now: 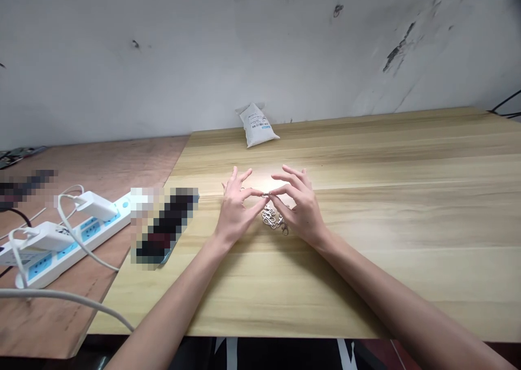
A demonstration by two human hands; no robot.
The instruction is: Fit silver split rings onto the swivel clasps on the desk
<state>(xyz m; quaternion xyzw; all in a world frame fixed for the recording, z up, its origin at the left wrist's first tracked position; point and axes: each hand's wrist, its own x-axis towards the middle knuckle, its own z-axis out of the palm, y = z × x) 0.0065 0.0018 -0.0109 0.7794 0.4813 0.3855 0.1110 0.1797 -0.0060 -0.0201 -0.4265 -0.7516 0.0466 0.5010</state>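
Note:
My left hand and my right hand meet over the middle of the light wooden table. Thumb and forefinger of each hand pinch a small silver metal piece between them, while the other fingers are spread. Just below the fingertips a small heap of silver metal clasps lies on the table, between the two palms.
A white packet with a barcode label leans by the wall at the back. A blurred-out dark object lies left of my hands. A white power strip with plugged chargers and cables sits on the reddish board at the left.

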